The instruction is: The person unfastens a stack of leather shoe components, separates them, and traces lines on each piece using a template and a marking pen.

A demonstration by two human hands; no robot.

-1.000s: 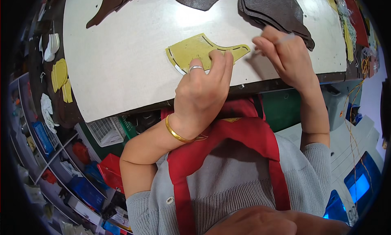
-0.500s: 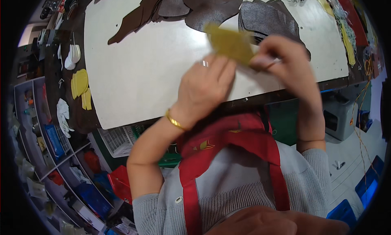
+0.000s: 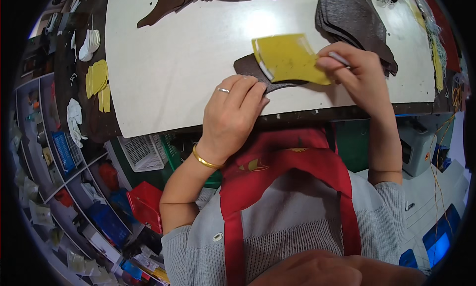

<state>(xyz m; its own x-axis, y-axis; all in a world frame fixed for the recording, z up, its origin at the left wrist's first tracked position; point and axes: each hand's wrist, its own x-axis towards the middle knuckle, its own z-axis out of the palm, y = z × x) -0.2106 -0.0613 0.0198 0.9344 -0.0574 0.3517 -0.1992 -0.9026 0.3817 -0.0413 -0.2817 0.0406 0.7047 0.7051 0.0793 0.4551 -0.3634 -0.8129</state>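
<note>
My right hand (image 3: 354,70) is closed round a silver pen-like stick (image 3: 339,59), its fingertips also holding the right edge of a flat yellow template (image 3: 285,57). The template has curved edges and pale strips along its sides. Partly under it lies a dark brown leather piece (image 3: 245,65), close to the table's front edge. My left hand (image 3: 230,112), wearing a ring and a gold bangle, has its bent fingers on the near left part of that leather piece, thumb below the index finger. The stick's tip is hidden by the fingers.
On the white tabletop (image 3: 163,87), a stack of dark leather pieces (image 3: 351,18) lies at right; more brown pieces (image 3: 171,5) lie at the far side. Yellow pieces (image 3: 96,78) and a white glove (image 3: 74,118) sit left. Crates and shelves stand below.
The yellow template has turned flat over a leather piece now visible under my left hand. My left hand has moved slightly left and down. Some dark leather at the far middle has gone from there.
</note>
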